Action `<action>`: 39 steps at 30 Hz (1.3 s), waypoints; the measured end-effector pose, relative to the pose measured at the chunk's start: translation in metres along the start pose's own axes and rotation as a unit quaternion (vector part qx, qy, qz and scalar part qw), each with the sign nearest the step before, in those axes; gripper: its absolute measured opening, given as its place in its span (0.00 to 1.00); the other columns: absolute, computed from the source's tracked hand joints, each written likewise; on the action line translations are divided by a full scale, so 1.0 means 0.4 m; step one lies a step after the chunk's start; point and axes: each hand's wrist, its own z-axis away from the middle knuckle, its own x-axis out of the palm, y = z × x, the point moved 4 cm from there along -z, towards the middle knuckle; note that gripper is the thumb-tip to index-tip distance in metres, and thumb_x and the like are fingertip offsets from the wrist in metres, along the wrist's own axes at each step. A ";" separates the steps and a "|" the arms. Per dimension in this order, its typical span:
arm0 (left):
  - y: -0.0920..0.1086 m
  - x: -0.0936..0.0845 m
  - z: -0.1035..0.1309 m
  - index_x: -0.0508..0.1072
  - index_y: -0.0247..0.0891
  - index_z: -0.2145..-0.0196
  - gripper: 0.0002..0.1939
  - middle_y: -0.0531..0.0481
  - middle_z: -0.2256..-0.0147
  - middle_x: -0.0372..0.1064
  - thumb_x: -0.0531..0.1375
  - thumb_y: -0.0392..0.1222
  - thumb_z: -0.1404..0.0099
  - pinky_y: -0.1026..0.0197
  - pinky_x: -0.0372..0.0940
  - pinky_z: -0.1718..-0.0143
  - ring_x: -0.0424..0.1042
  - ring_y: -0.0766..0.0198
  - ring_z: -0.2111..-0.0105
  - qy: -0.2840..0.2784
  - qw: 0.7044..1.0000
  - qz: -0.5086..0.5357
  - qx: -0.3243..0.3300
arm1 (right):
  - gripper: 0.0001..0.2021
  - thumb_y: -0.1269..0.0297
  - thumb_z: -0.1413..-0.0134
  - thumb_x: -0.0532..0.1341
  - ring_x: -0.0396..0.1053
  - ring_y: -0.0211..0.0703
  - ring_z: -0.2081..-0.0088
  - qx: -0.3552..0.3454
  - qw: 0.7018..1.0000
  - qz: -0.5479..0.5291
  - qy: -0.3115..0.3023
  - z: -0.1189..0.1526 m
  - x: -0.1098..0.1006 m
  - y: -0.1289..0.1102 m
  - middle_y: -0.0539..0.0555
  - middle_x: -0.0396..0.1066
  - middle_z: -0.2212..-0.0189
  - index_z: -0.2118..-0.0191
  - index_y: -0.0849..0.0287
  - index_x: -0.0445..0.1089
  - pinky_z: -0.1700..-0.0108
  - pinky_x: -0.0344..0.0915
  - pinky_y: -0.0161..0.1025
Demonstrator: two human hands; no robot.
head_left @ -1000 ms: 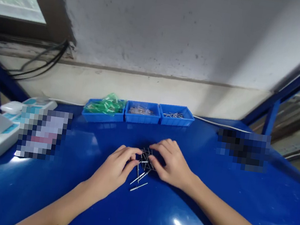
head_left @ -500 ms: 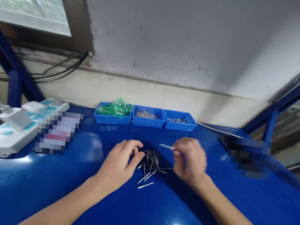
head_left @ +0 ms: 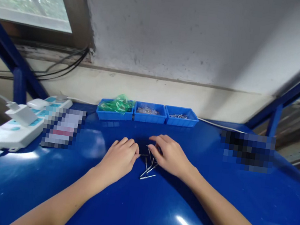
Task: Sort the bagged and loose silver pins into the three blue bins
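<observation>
A small pile of thin silver blind rivets lies on the blue tabletop between my hands. To the left of it, my left hand is closed in a pinch, and the shaft of one rivet sticks out from its fingertips toward the pile. My right hand reaches over the pile's right side, thumb and forefinger apart, the other fingers curled and partly hidden. Several rivets are covered by this hand. A rivet tip shows close to its thumb; whether the thumb touches it, I cannot tell.
Against the wall stand three blue bins: the left bin with green plastic bagging, the middle bin with small parts in clear plastic, the right bin with loose rivets. A white power strip and blurred-out objects lie at the sides.
My right hand has moved left over the pile, and the pale thin piece in its fingers no longer shows. My left hand has closed from a loose curl into a pinch on a rivet.
</observation>
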 end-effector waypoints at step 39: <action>0.011 -0.013 -0.003 0.62 0.40 0.62 0.08 0.50 0.66 0.66 0.48 0.45 0.31 0.56 0.61 0.60 0.66 0.59 0.62 0.054 0.970 0.238 -0.020 | 0.11 0.66 0.40 0.50 0.61 0.37 0.73 -0.153 0.985 0.041 0.069 0.009 -0.057 -0.031 0.51 0.67 0.76 0.70 0.59 0.68 0.71 0.52 0.36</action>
